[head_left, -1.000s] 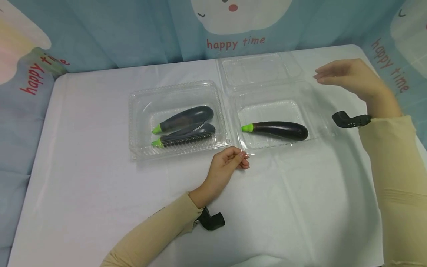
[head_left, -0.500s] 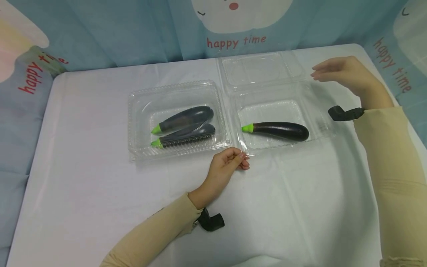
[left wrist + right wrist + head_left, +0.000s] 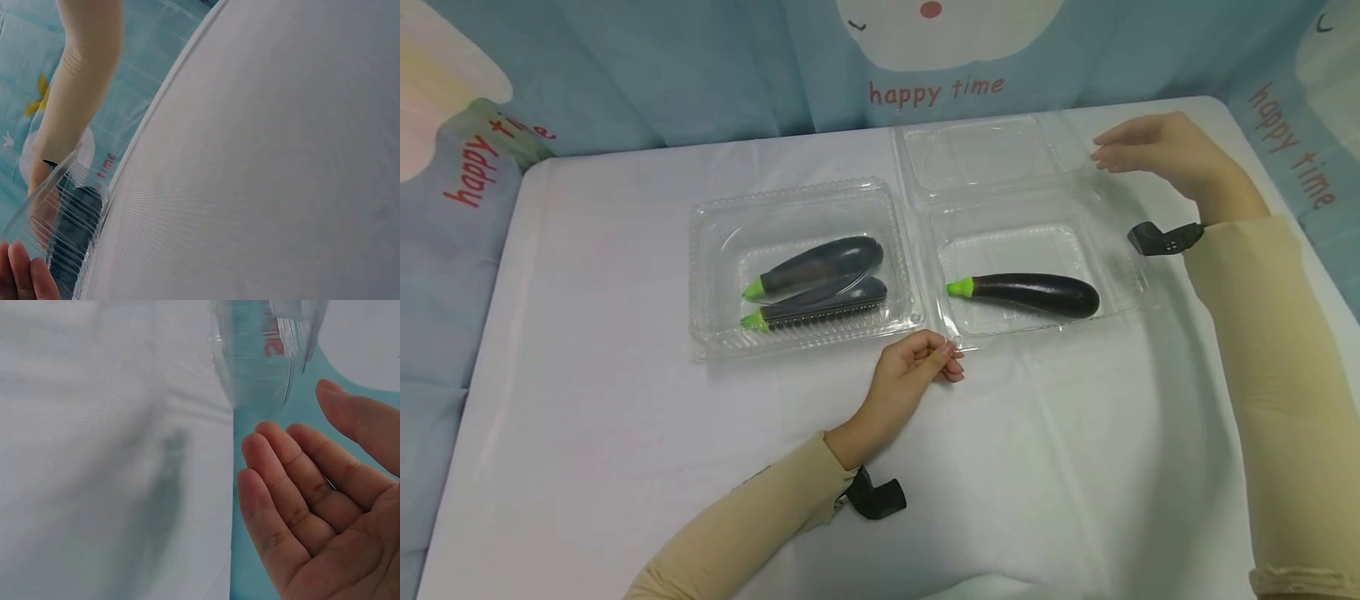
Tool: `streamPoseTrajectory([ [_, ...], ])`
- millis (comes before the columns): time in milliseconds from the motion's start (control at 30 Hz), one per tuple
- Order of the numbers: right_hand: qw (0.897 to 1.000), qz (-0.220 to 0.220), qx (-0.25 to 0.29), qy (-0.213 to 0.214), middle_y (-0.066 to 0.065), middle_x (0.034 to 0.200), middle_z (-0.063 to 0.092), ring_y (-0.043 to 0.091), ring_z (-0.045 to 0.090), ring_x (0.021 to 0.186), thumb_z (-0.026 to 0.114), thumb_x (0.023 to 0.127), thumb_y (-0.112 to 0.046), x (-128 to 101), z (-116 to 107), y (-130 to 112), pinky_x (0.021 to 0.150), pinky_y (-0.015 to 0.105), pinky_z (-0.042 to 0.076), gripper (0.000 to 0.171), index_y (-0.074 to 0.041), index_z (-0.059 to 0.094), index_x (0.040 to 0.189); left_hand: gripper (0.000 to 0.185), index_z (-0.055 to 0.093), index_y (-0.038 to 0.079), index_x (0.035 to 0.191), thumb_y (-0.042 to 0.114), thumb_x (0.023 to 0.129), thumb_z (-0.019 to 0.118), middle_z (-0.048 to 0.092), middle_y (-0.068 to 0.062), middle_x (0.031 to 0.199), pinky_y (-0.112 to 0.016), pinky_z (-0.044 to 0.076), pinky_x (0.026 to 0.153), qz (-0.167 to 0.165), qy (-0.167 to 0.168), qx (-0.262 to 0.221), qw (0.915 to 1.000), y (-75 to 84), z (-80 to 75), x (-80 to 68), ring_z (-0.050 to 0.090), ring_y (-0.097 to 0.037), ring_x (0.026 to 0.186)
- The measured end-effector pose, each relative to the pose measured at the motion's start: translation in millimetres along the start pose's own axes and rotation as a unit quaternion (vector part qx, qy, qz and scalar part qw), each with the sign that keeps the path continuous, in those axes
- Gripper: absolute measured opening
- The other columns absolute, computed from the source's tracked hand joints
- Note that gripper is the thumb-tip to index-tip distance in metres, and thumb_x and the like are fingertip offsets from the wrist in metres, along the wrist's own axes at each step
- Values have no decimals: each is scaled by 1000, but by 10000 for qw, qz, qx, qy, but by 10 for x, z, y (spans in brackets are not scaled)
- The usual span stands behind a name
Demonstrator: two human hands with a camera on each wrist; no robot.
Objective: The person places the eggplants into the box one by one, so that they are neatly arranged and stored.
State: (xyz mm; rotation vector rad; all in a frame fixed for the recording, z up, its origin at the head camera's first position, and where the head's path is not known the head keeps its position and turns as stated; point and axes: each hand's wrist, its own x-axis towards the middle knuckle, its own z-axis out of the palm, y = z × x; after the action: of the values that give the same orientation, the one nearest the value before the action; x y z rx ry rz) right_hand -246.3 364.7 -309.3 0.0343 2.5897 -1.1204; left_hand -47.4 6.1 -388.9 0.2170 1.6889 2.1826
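Note:
An open clear plastic container holds one dark eggplant with a green stem; its lid lies flat behind it. My left hand rests on the cloth with curled fingers and pinches the container's front left corner; the fingertips show beside the ribbed rim. My right hand hovers open just right of the lid, fingers straight and pointing left. The right wrist view shows the open palm below the clear lid edge.
A closed clear container on the left holds two eggplants. A white cloth covers the table. Blue "happy time" curtains hang behind and at both sides.
My right hand has drifted a little left and farther back, closer to the lid's right edge. The left hand and the containers have not moved.

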Motion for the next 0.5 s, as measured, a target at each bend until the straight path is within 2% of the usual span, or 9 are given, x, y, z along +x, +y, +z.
streamPoseTrajectory([
  [67, 10000, 46, 34, -42, -23, 99, 65, 1, 54, 98, 68, 88, -31, 25, 2, -16, 111, 34, 23, 43, -16, 61, 128, 13, 56, -17, 96, -6, 95, 51, 60, -35, 90, -32, 55, 78, -11, 7, -8, 10000, -1, -4, -2, 62, -8, 75],
  [133, 9998, 52, 166, -94, -21, 99, 65, -1, 57, 95, 68, 89, -29, 53, 7, -29, 106, 27, 29, 43, -13, 60, 127, 13, 56, -17, 96, -6, 95, 51, 60, -35, 91, -32, 55, 78, -14, 3, -15, 10000, 0, -6, -4, 62, -8, 75],
  [200, 9997, 35, 216, -103, -21, 97, 66, -2, 59, 91, 69, 88, -28, 80, 10, -38, 96, 16, 35, 41, -12, 61, 125, 13, 56, -18, 96, -5, 95, 51, 60, -34, 91, -32, 55, 78, -2, 4, -26, 10000, 2, -7, -3, 62, -8, 75],
  [267, 9994, -1, 336, -122, -20, 95, 66, -2, 61, 88, 69, 88, -25, 115, 10, -39, 84, 11, 40, 37, -11, 62, 122, 13, 55, -18, 96, -5, 95, 51, 60, -34, 90, -33, 55, 78, 20, 20, -15, 10000, 6, -6, -2, 62, -8, 75],
  [333, 9988, -21, 468, -156, -19, 93, 67, -1, 62, 87, 70, 88, -23, 150, 6, -41, 77, 9, 43, 34, -11, 62, 119, 13, 56, -18, 96, -6, 95, 51, 61, -33, 89, -33, 55, 77, 34, 36, -7, 10000, 7, -6, 0, 62, -7, 75],
  [500, 9970, 112, 719, -267, -18, 92, 67, -1, 65, 85, 70, 88, -20, 205, -1, -29, 76, 10, 45, 29, -13, 62, 115, 13, 56, -17, 96, -5, 95, 51, 60, -34, 91, -33, 55, 78, -40, 19, -20, 10000, 9, -6, 0, 62, -8, 75],
])
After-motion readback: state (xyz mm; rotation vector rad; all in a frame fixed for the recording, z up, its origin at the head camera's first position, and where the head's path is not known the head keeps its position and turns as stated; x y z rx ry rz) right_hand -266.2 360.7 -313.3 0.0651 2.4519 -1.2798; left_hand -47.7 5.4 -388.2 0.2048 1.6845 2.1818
